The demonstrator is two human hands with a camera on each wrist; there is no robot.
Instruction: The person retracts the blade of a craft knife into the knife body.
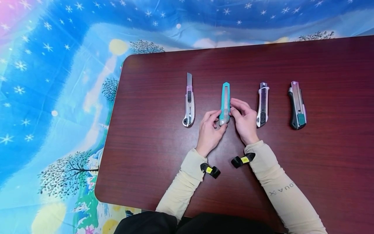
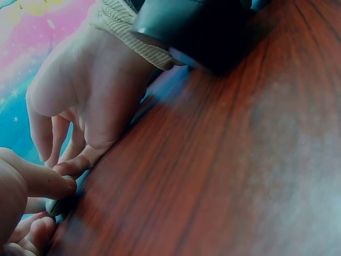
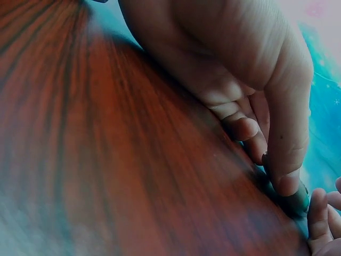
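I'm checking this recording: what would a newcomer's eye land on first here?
Probably the teal utility knife mid-table in the head view, with the left hand and right hand touching it from either side. Next, the silver knife to its left, whose bare blade points toward the table's far edge. Beyond the dark red table, the bright blue snowflake-patterned cloth also stands out.
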